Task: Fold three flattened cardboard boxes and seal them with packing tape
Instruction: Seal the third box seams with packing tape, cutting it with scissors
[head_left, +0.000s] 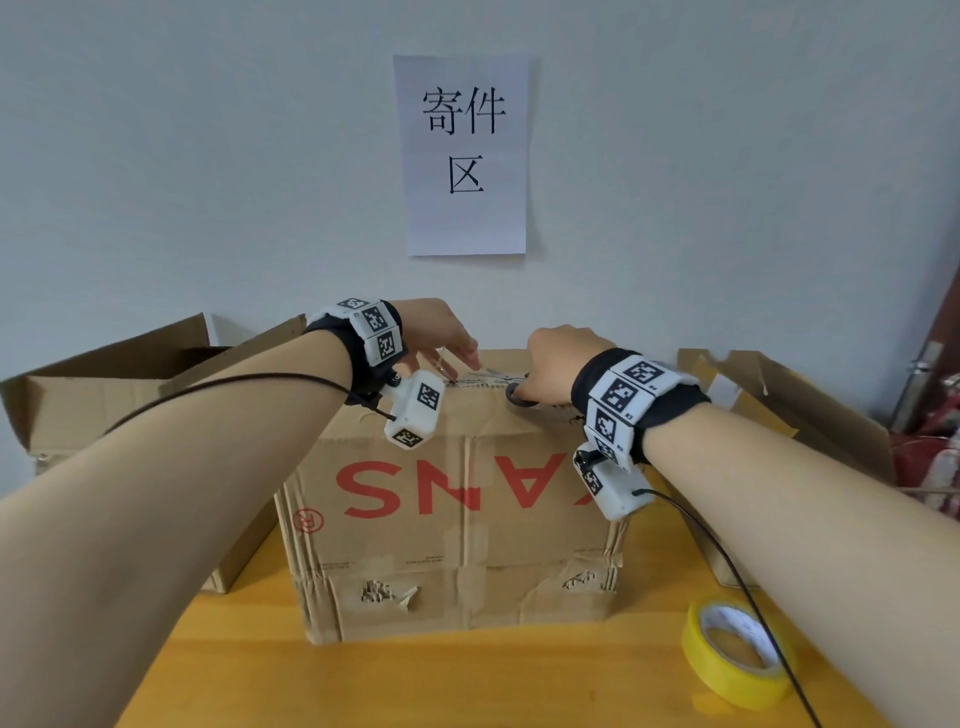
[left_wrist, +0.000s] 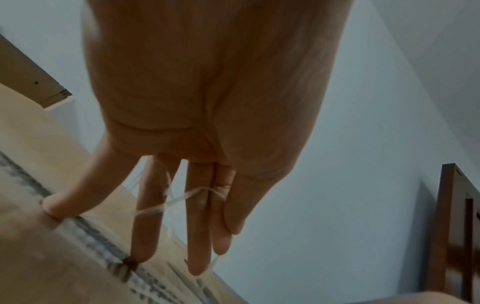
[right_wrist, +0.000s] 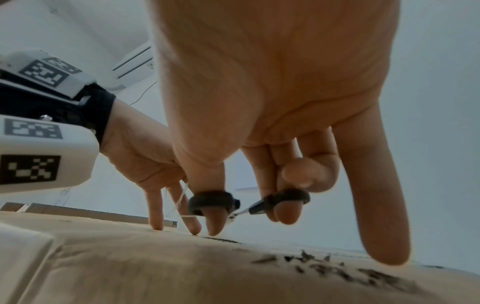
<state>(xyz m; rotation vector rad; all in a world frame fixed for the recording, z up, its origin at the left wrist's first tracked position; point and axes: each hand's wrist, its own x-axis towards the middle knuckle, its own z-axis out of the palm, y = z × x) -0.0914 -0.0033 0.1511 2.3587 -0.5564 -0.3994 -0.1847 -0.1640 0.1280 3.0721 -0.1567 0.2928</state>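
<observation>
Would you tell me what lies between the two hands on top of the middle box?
In the head view, the scissors' blades reach from the right hand toward the left hand, above the box top's taped seam.

My arms are bare. Behind the fingers of my left hand (head_left: 441, 332) and right hand (head_left: 561, 358), each wrist wears a black band (head_left: 670, 405) carrying white blocks printed with black square markers; a white camera housing (head_left: 415, 410) hangs beneath, trailing a thin black cable (head_left: 208, 387)
</observation>
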